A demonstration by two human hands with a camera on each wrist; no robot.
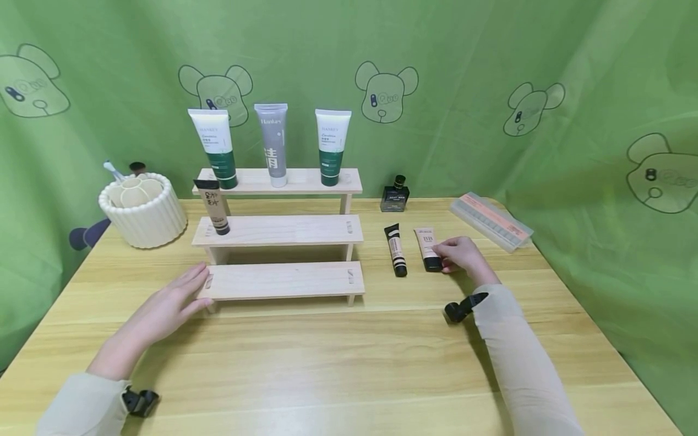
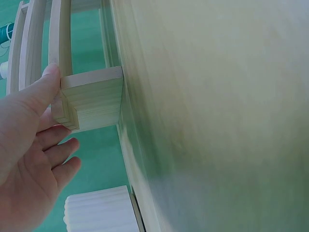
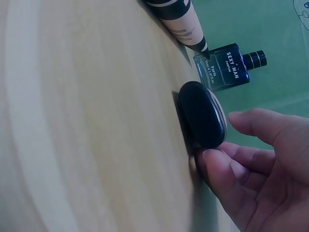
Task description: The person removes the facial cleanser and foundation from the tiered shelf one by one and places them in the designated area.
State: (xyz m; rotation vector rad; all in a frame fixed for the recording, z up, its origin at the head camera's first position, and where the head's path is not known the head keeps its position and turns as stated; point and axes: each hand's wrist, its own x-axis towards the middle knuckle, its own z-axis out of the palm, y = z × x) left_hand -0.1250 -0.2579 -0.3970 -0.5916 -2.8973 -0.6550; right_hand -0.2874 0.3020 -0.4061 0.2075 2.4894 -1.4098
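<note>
My left hand (image 1: pixel 171 306) grips the left end of the lowest tier of a wooden display rack (image 1: pixel 283 281), thumb at the front edge and fingers round the end. At the right, my right hand (image 1: pixel 462 257) has its curled fingers at the right edge of a pink BB cream tube (image 1: pixel 428 245) with a black cap (image 3: pixel 205 116), lying on the table. Beside it lies a slim black-and-beige tube (image 1: pixel 395 248). Another beige tube (image 1: pixel 212 206) stands on the middle tier. Two white-and-green tubes (image 1: pixel 331 145) and a grey tube (image 1: pixel 274 145) stand on the top tier.
A black perfume bottle (image 1: pixel 395 195) stands behind the loose tubes. A clear flat case (image 1: pixel 491 221) lies at the right edge of the table. At the left is a white ribbed pot (image 1: pixel 144 215) holding sponges and brushes. Green cloth (image 1: pixel 463 72) hangs behind the table.
</note>
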